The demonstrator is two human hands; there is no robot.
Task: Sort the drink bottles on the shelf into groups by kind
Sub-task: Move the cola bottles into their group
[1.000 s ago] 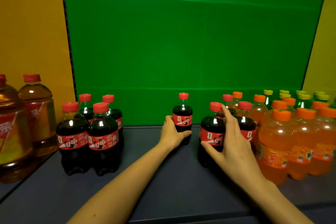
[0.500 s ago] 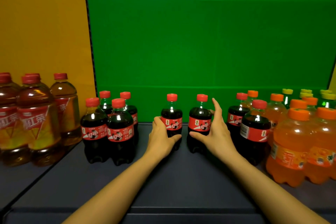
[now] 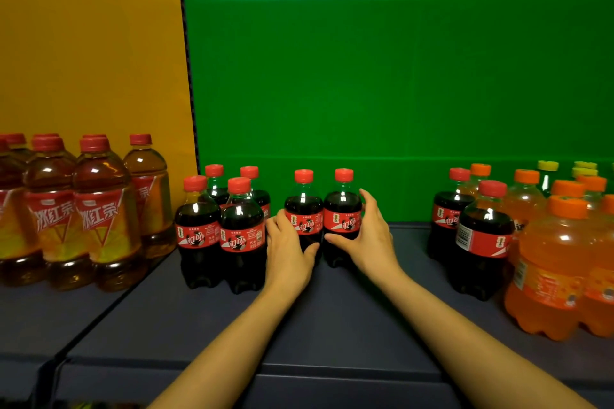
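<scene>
My left hand [image 3: 288, 246] grips a small cola bottle [image 3: 304, 209] with a red cap and red label. Beside it, my right hand [image 3: 368, 236] grips a second cola bottle [image 3: 342, 207]. Both bottles stand upright side by side on the dark shelf [image 3: 332, 335], just right of a cluster of several cola bottles [image 3: 226, 229]. Two more cola bottles [image 3: 478, 236] stand at the right, next to the orange soda bottles [image 3: 558, 262]. Green bottles with yellow caps [image 3: 548, 173] stand behind the orange ones, mostly hidden.
Large iced-tea bottles [image 3: 79, 216] with red caps fill the shelf section at the left, before a yellow back panel. A green back panel [image 3: 398, 76] closes the middle section. Bare shelf lies between the held bottles and the right-hand colas.
Both hands have slid their cola bottles leftward, up to the cola cluster. The view has shifted left, so more iced-tea bottles show and fewer green ones.
</scene>
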